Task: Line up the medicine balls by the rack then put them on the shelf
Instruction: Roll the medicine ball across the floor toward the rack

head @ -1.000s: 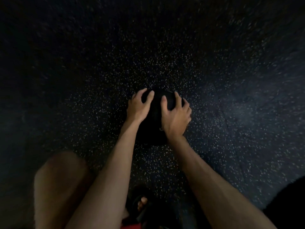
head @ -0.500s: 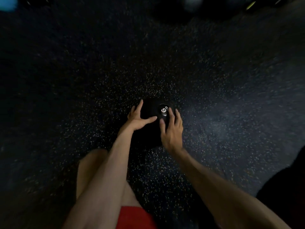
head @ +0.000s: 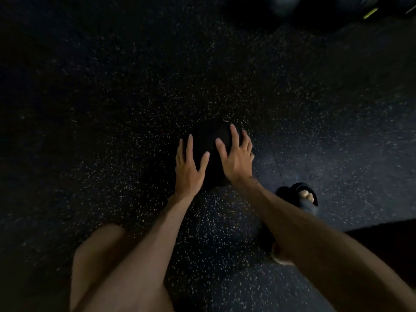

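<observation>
A black medicine ball [head: 210,140] lies on the dark speckled rubber floor [head: 135,109] in the middle of the view. My left hand [head: 190,164] rests flat on its left side with the fingers straight and spread. My right hand [head: 236,157] lies on its right top, fingers also straight and spread. The ball's near half is hidden under both hands. The scene is very dim.
Several dark round shapes, likely more balls [head: 292,10], sit blurred at the top right beside a yellow-green strip [head: 370,13]. My right foot in a black slide sandal [head: 301,197] stands just right of the ball. My left knee [head: 101,255] fills the lower left.
The ball has rolled forward under my palms; its white number label no longer shows. The dark shapes at the top right are closer. My right foot has stepped into view.
</observation>
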The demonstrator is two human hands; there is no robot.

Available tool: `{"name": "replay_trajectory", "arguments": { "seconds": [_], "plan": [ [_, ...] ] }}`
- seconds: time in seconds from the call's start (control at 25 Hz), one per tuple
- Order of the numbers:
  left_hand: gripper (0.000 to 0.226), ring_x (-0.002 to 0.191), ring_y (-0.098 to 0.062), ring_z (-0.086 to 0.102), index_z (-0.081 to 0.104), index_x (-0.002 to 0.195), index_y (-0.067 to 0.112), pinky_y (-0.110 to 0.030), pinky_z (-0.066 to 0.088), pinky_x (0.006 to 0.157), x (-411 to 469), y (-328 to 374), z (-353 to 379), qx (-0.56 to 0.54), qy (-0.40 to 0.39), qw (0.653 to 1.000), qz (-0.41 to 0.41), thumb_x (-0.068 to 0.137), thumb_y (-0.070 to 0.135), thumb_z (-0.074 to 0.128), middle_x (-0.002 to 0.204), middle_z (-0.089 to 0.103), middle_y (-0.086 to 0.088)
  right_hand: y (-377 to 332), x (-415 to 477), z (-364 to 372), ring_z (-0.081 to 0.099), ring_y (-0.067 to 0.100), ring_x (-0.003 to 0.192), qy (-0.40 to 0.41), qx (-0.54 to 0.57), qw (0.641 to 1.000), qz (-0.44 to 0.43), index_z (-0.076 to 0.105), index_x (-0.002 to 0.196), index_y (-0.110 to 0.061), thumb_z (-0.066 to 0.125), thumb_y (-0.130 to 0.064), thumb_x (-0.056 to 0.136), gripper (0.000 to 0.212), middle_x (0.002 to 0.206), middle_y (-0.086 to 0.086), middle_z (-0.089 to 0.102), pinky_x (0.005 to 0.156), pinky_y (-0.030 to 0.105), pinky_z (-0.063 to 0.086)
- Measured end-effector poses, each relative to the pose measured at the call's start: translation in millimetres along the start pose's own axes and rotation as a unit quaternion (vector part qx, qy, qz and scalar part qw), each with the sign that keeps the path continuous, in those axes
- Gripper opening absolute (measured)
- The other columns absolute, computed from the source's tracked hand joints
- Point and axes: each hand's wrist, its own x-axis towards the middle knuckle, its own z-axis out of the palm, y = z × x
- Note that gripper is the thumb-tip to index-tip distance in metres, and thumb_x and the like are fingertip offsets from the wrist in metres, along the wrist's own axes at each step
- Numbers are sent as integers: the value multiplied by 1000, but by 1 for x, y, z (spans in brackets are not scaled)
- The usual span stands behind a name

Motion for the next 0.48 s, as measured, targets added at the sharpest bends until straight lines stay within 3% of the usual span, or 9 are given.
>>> {"name": "replay_trajectory", "arguments": {
  "seconds": [0.16,0.28,0.36,0.48],
  "plan": [
    [100,154,-27,3,-10,157,43,-55,19,121,22,4,12,35,-26,999,26,84,76,51,168,-8,-5,-15,90,-19,31,36,142,-30,26,997,69,32,153,-38,30,-73,95,68,155,12,36,114,62,28],
    [99,152,-30,4,-4,154,53,-61,25,119,68,27,19,2,-19,1000,2,79,78,56,167,-3,-2,-17,147,-27,52,32,125,-26,81,989,119,56,137,-28,37,-72,91,66,133,8,59,107,53,42],
    [93,150,-31,8,5,150,60,-63,27,116,101,45,30,-13,9,999,-33,76,80,59,165,4,1,-15,177,-34,64,24,99,17,152,979,138,68,114,-18,48,-54,95,45,105,3,69,94,44,52],
    [84,145,-32,19,22,146,60,-62,25,116,148,76,51,20,71,995,-68,74,82,59,161,18,-2,-11,220,-49,62,18,73,100,208,968,98,65,85,-11,51,-25,97,23,76,-1,63,76,39,52]
  ]
}}
